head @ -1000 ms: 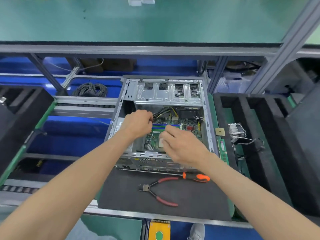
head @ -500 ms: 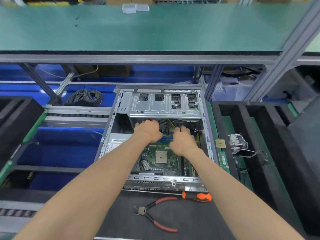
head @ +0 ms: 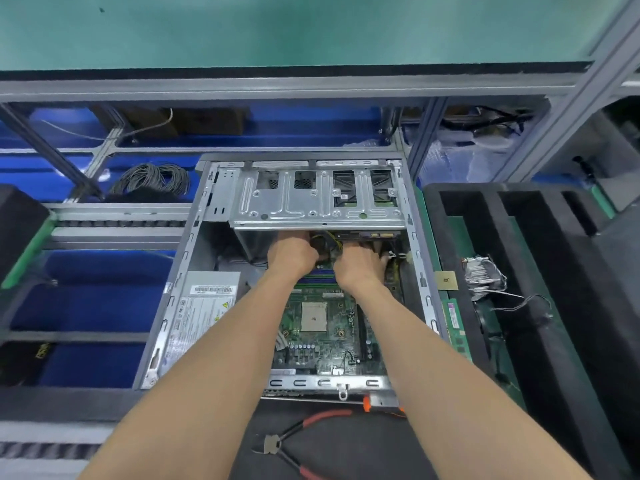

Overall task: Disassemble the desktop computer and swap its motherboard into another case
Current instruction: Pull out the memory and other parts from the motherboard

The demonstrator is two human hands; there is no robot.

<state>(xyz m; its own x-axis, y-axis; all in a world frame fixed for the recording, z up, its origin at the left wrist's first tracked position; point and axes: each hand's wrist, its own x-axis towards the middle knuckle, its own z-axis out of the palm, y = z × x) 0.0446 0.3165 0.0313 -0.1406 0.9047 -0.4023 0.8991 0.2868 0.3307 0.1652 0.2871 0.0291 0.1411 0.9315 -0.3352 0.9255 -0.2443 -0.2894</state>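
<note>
Both hands deep under drive cage [head: 318, 206], at cables [head: 327, 242] by motherboard [head: 322, 327] far edge. Left hand [head: 292, 254] curled, right hand [head: 362, 266] reaching; grasp of either hidden, cannot tell. Advice: pull connector body, not wires, straight out.

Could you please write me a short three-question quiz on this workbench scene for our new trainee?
1. True or false: the motherboard is still inside the open case.
2. Which tool lies in front of the case? A) hammer B) red-handled pliers C) tape measure
3. Fill in: the left hand and right hand both reach under the metal drive ____.

Key: 1 true; 2 B; 3 cage.
</note>
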